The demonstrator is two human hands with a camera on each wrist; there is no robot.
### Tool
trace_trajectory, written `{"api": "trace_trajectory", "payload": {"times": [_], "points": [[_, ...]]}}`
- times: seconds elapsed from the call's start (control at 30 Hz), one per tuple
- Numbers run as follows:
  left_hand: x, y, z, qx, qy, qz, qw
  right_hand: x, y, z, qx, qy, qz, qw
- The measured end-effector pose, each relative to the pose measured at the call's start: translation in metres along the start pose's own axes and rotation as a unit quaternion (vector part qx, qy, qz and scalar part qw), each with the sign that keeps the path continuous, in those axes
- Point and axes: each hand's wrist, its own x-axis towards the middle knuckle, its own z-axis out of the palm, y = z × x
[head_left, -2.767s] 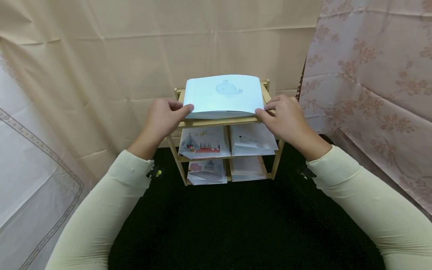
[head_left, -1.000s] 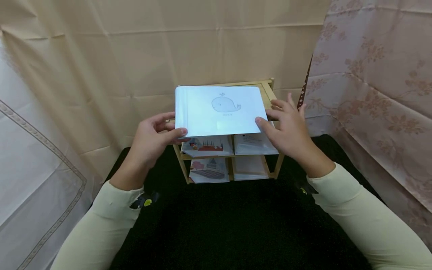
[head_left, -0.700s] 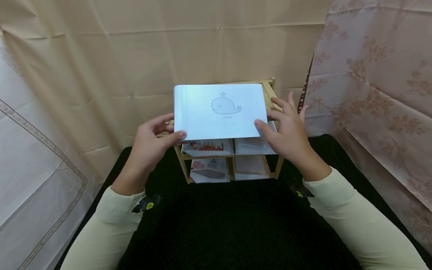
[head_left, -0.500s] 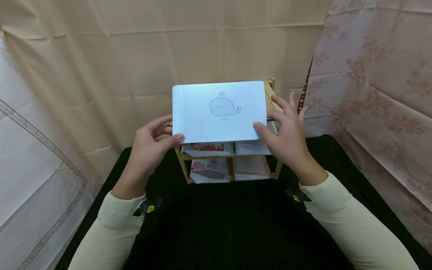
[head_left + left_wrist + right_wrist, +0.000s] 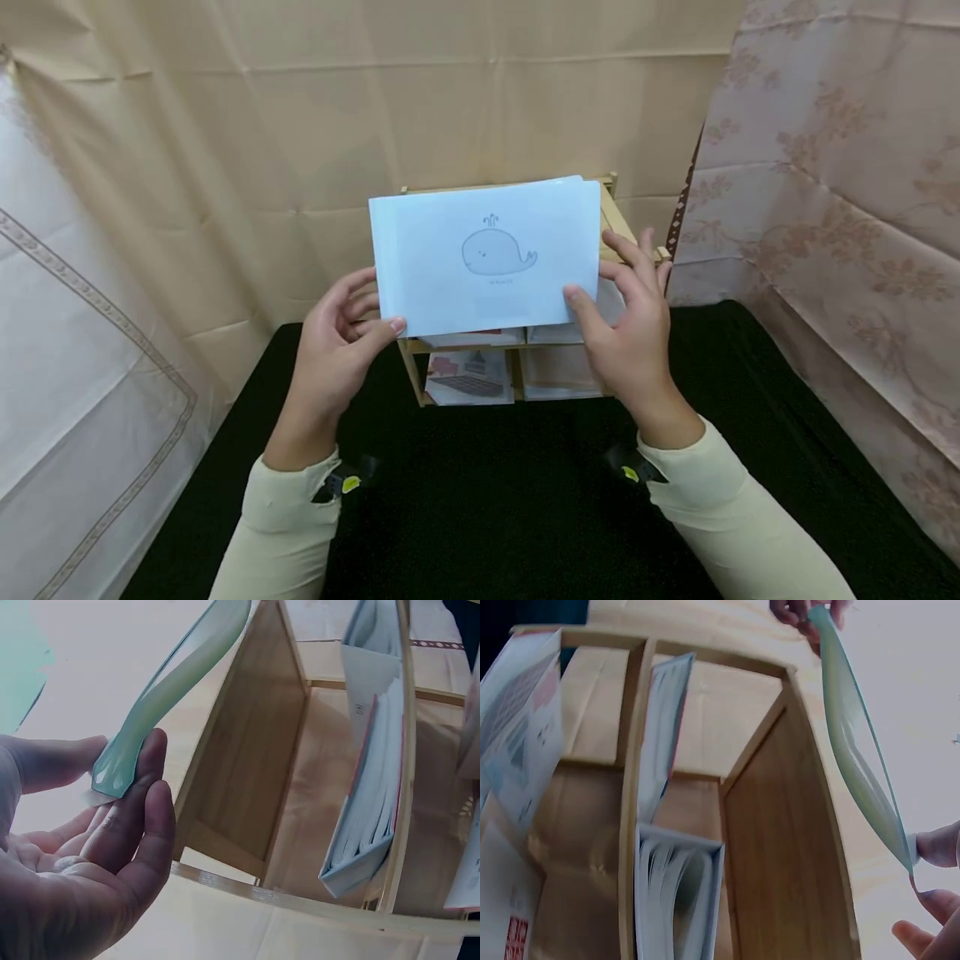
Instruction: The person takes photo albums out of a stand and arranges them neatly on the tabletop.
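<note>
Whale booklet (image 5: 487, 296) just came up off the shelf (image 5: 617, 227) mid-frame, so your left hand (image 5: 337, 342) and right hand (image 5: 633, 337) had it pinched, lifted.

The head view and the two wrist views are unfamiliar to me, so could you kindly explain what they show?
There is no machine here: a person's left hand and right hand pinch opposite ends of a white booklet with a whale drawing. The head view looks forward and down from the person's head; each wrist view looks at that hand's work. Beyond the held booklet, a wooden rack with more booklets stands on a dark surface.
</note>
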Motion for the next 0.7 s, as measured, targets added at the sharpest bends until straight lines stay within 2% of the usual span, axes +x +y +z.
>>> {"api": "trace_trajectory", "payload": {"times": [0.1,0.2,0.4,0.5,0.7], "points": [[-0.006,-0.001,0.001,-0.008,-0.001,0.027,0.9996,-0.004,-0.014,0.001,0.032,0.022,-0.002,0.9993],[-0.013,-0.003,0.001,-0.017,-0.003,0.048,0.9987,-0.011,-0.005,0.002,0.066,0.031,0.005,0.9973],[-0.024,-0.008,-0.002,-0.029,0.010,0.069,0.9971,-0.023,0.007,0.008,0.164,-0.009,0.055,0.9849],[-0.028,-0.011,-0.005,-0.034,0.019,0.075,0.9964,-0.028,0.008,0.011,0.174,-0.027,0.068,0.9820],[-0.034,-0.017,-0.013,-0.031,0.041,0.077,0.9957,-0.037,0.007,0.022,0.201,-0.036,0.092,0.9747]]}}
